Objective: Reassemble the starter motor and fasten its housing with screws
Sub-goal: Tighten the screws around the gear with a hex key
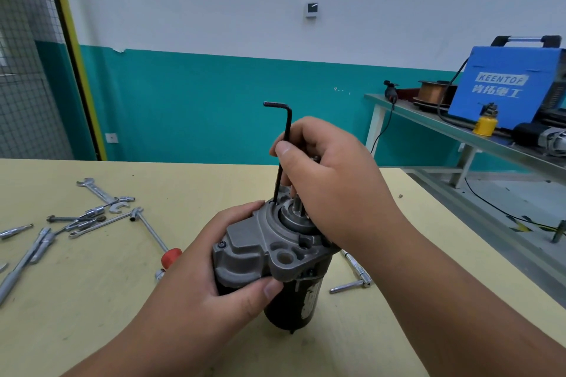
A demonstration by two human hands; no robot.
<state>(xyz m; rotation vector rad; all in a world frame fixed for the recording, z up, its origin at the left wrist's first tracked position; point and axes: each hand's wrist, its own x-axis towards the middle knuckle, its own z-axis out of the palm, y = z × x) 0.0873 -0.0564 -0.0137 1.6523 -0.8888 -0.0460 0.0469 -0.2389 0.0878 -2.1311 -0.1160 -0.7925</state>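
A starter motor [269,257] stands slightly tilted at the front middle of a pale yellow desk [92,300], its grey housing uppermost and black body below. A person's left hand [196,278] steadies the housing from the left, fingers [269,288] wrapped around it. The right hand [330,174] reaches over the top, its fingers [284,150] pinching the long shaft of a black hex key [286,131] whose lower tip sits in a hole in the housing's upper face. Wrenches and socket tools [92,217] lie scattered on the desk to the left. A red-handled tool [171,256] lies just behind the left hand. A blue welding machine [508,86] sits on a second desk [428,119] along the teal wall.
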